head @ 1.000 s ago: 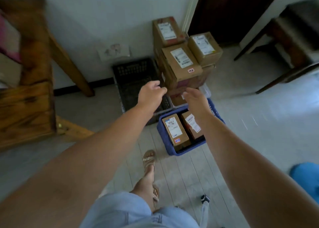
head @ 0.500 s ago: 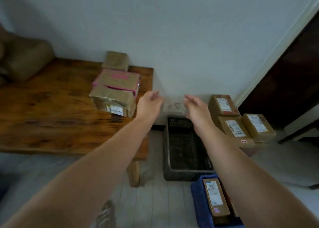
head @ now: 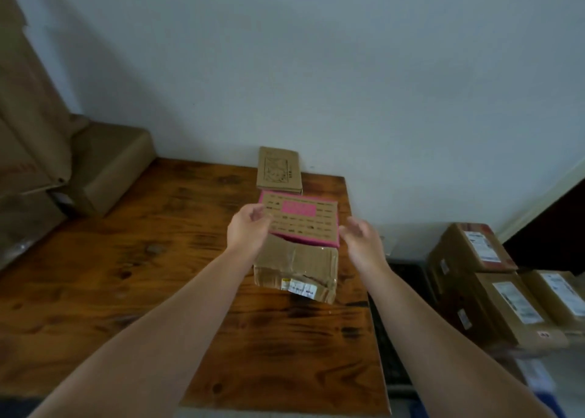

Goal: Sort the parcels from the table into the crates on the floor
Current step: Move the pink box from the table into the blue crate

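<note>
Pink box [head: 300, 220] sits on a taped brown box [head: 296, 267] at the table's [head: 126, 275] right end; both hands, short of it half a second ago, now flank it. Left hand [head: 248, 231] curls at its left edge, grip unclear; right hand [head: 361, 240] spreads open just beside its right edge; the top box's brown lid bears a pink label.

Directly ahead of me: pink-edged parcel [head: 300, 220], flat, printed brown top up, resting on a crumpled brown parcel [head: 296, 269] whose near face carries a white label. Both sit by the right edge of the table [head: 126, 259]. Small flat brown parcel [head: 278, 171] behind them, at the wall. Dark crate [head: 392, 338] on the floor just right of the table.
</note>
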